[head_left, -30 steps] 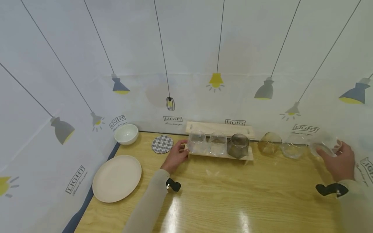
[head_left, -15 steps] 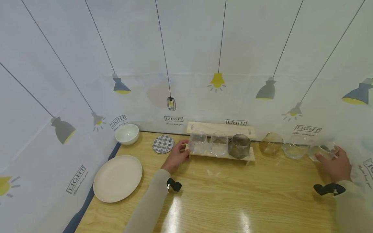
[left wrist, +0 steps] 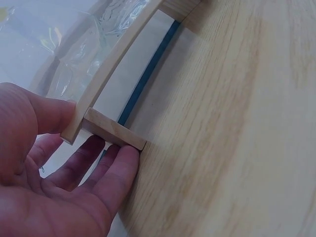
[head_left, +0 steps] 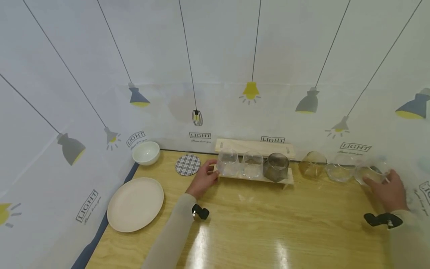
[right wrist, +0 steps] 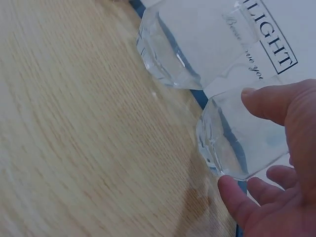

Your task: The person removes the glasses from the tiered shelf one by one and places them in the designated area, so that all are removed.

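Left hand (head_left: 203, 180) extended forward, thumb above, fingers curled beneath. Right hand (head_left: 386, 188) reaches far right, fingers apparently cupped.

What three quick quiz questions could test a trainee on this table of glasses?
1. True or false: the right hand holds a clear glass.
2. How many glasses stand on the wooden rack?
3. Which part of the rack does the left hand grip: A, its left end; B, its right end; C, its back board?

Key:
1. True; the thumb and fingers curl round it.
2. Three: two clear ones and a dark glass.
3. A; the left wrist view shows the thumb above and the fingers below that end.
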The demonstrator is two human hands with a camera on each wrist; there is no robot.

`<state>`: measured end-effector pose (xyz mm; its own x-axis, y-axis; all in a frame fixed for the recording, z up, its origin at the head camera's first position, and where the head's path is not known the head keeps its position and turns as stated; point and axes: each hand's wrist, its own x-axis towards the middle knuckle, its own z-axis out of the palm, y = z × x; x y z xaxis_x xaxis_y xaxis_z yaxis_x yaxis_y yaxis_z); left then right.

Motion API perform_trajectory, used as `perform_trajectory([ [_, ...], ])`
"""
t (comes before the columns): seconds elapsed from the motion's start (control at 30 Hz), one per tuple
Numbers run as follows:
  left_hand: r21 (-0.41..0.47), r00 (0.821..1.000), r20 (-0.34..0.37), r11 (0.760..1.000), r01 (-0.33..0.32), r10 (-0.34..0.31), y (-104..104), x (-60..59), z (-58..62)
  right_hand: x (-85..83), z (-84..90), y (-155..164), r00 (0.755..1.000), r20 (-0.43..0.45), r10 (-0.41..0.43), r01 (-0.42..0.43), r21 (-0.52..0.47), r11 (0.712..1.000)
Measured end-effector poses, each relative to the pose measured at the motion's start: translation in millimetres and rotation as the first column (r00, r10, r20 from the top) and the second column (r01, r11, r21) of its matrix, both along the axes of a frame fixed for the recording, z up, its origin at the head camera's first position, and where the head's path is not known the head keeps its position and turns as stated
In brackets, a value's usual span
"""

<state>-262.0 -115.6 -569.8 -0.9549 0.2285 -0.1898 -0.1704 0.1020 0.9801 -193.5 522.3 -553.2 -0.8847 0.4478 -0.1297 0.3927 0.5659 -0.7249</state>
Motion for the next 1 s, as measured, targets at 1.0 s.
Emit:
perform_trajectory([
  [1.0, -0.021, 1.0, -0.006, 1.0, -0.012, 0.012, 3.3, 3.9, 7.1, 33.2, 44.2, -125.3, 0.898, -0.396, -0.192, 0.16, -0.113, 0.981],
])
